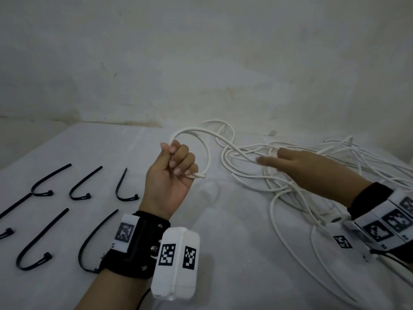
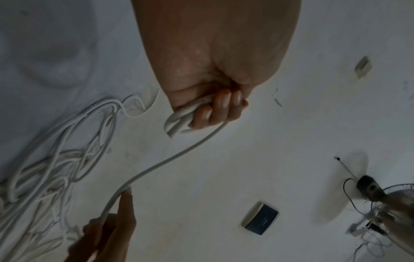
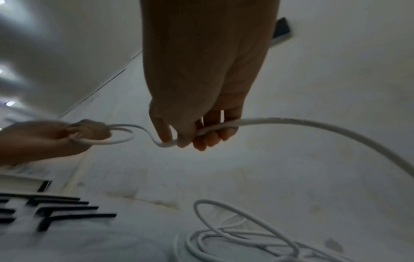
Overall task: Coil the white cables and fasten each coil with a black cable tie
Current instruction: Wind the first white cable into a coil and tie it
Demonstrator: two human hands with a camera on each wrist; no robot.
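My left hand [image 1: 169, 173] is raised palm-up over the white-covered table and grips one white cable [image 1: 209, 153]. That cable forms a small loop, and its cut end sticks out below my fingers [image 2: 212, 109]. From the loop it runs right to my right hand [image 1: 290, 164], whose fingers [image 3: 197, 134] curl round it above the tangled pile of white cables [image 1: 271, 209]. The stretch between the hands [image 2: 170, 159] hangs slack. Several black cable ties [image 1: 83, 183] lie bent open in rows on the left, untouched.
A white cloth covers the table [image 1: 223, 242], and a stained wall stands right behind it. The table's far left edge [image 1: 78, 124] runs diagonally. More loose cable loops [image 3: 224, 235] spread to the right edge. A fan [image 2: 380, 195] shows only in the left wrist view.
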